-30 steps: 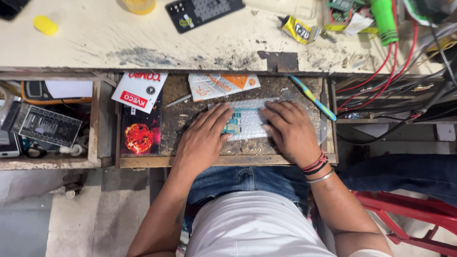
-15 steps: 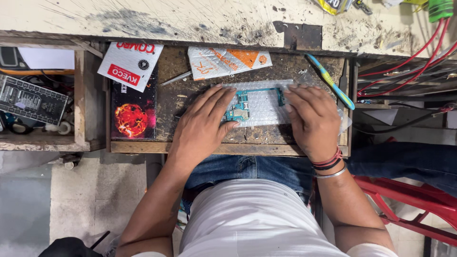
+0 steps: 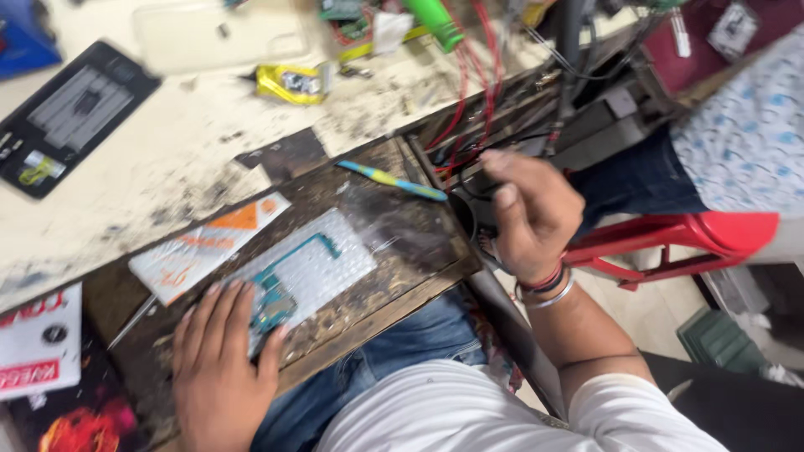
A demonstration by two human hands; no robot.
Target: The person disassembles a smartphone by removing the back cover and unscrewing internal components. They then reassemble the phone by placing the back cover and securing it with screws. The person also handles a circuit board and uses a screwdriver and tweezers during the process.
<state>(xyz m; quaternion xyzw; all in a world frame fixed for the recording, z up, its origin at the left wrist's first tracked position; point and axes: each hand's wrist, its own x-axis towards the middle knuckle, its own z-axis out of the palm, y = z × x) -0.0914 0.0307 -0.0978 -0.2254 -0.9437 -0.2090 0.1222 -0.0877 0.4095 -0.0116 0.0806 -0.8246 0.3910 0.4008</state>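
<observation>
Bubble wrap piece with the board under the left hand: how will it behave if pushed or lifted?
The bubble wrap looks thin and floppy, so it would likely sag when lifted. The teal board on it could slip off. On the rough drawer, pushing probably bunches it, unless the left hand pins it.

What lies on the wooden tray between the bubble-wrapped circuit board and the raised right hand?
In the head view, between the bubble-wrapped circuit board and the right hand, only bare, grimy wood of the tray shows. A blue and yellow tool lies further back.

1. We note a yellow packet (image 3: 293, 82) and a black flat device (image 3: 71, 113) on the worn pale bench top (image 3: 167, 159).
2. We record red wires (image 3: 469, 92) beside a green cylinder (image 3: 435, 23).
3. We observe a red stool (image 3: 670, 238) at right.
</observation>
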